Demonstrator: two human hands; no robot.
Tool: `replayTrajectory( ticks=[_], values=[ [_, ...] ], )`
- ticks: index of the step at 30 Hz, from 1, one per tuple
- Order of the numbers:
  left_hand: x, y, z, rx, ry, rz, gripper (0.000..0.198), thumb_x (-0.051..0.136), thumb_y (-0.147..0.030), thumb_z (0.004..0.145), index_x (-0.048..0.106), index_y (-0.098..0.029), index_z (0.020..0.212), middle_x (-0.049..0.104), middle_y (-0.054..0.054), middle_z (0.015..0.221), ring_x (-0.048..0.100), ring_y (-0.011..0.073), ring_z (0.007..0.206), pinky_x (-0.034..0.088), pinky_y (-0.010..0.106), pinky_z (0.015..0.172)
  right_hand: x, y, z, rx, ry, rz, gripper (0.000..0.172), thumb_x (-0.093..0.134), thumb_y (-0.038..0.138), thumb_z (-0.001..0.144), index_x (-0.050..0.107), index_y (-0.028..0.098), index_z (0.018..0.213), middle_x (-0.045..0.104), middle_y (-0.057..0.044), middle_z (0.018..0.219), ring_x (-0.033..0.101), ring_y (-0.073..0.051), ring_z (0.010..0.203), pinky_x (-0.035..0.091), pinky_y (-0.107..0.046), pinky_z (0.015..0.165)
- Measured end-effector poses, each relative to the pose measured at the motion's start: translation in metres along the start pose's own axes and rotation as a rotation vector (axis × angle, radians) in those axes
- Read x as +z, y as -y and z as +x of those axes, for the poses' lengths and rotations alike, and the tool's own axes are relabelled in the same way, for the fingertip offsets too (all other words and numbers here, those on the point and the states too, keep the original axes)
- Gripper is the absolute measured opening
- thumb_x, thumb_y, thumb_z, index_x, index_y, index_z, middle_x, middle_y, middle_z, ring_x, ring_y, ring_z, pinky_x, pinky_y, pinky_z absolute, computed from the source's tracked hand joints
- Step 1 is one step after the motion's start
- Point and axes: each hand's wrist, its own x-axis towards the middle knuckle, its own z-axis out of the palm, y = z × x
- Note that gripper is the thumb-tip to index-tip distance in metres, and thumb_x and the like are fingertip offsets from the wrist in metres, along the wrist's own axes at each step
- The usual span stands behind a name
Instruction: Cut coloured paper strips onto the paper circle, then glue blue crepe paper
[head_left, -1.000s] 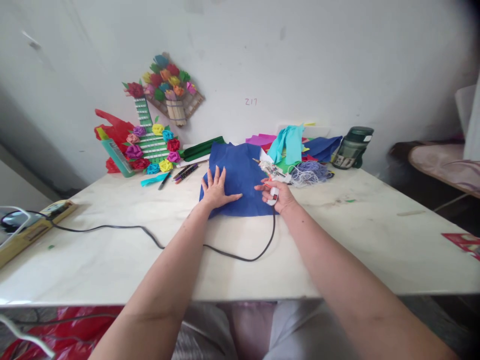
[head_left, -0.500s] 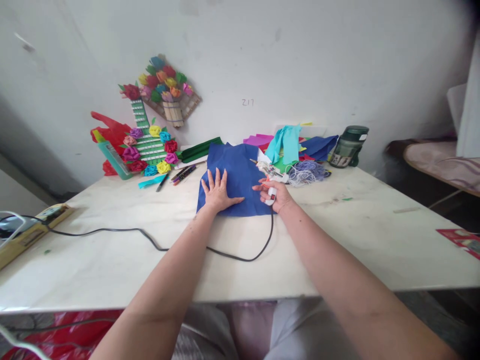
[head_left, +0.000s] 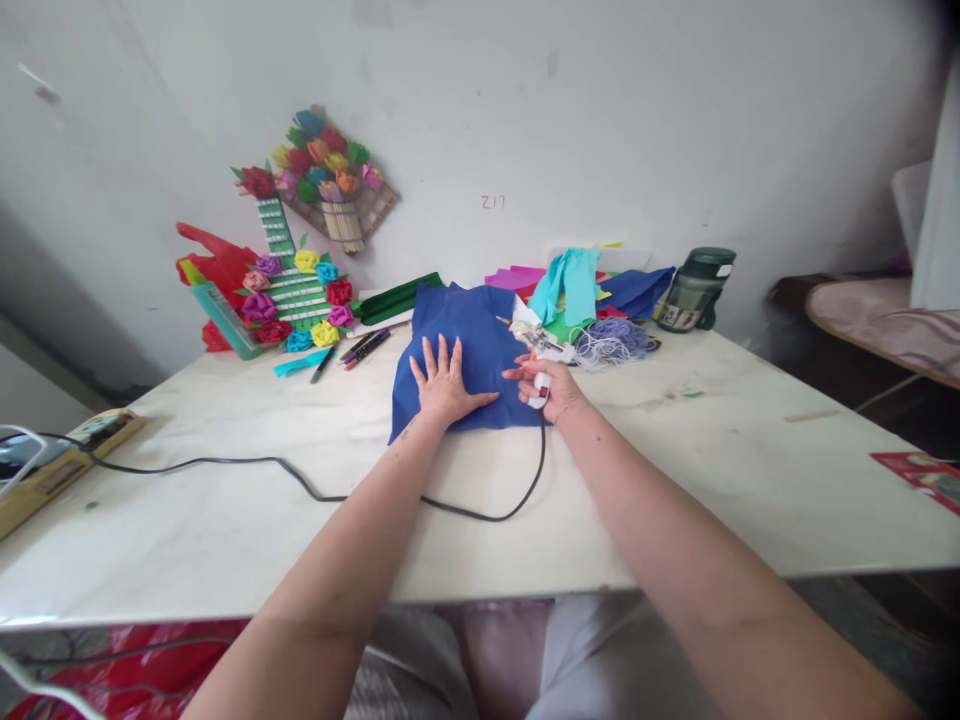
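Observation:
A dark blue sheet (head_left: 476,340) lies on the pale table in front of me. My left hand (head_left: 446,388) rests flat on it with the fingers spread, holding nothing. At the sheet's right edge, my right hand (head_left: 555,390) is wrapped round the white handle of a glue gun (head_left: 540,388). The gun's tip points left and away over the sheet, and a red switch shows on the handle. From the handle a black cord (head_left: 495,519) loops over the table and passes under my left forearm.
Paper flowers on a green and white guitar shape (head_left: 300,295), a glue bottle (head_left: 225,320) and pens (head_left: 367,348) stand or lie back left. Coloured sheets (head_left: 566,285), yarn (head_left: 615,342) and a dark green bottle (head_left: 697,290) are back right. A power strip (head_left: 67,465) sits far left.
My left hand has shifted slightly right on the blue sheet, and the sheet's lower left corner has moved a little. My right hand still holds the glue gun, nearly in place.

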Motion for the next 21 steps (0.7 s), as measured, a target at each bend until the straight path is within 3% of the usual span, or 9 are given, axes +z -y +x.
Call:
replayTrajectory(
  ticks=[15, 21],
  values=[
    [-0.002, 0.016, 0.002, -0.019, 0.047, -0.027, 0.105, 0.045, -0.074, 0.06, 0.006, -0.021, 0.141, -0.002, 0.007, 0.149, -0.015, 0.0323, 0.132, -0.006, 0.057, 0.102, -0.002, -0.001, 0.001, -0.006, 0.012, 0.009, 0.014, 0.053, 0.021, 0.063, 0.053, 0.017, 0.077, 0.07, -0.007, 0.069, 0.033, -0.004, 0.03, 0.036, -0.02, 0.036],
    [-0.014, 0.033, 0.008, -0.159, 0.005, -0.161, 0.097, 0.038, -0.073, 0.066, 0.008, -0.02, 0.141, 0.003, 0.008, 0.148, -0.009, 0.0321, 0.133, 0.002, 0.058, 0.103, -0.003, -0.001, 0.002, -0.021, 0.004, 0.013, 0.014, 0.053, 0.02, 0.063, 0.054, 0.017, 0.076, 0.07, -0.008, 0.069, 0.033, -0.004, 0.031, 0.037, -0.02, 0.036]
  ],
)
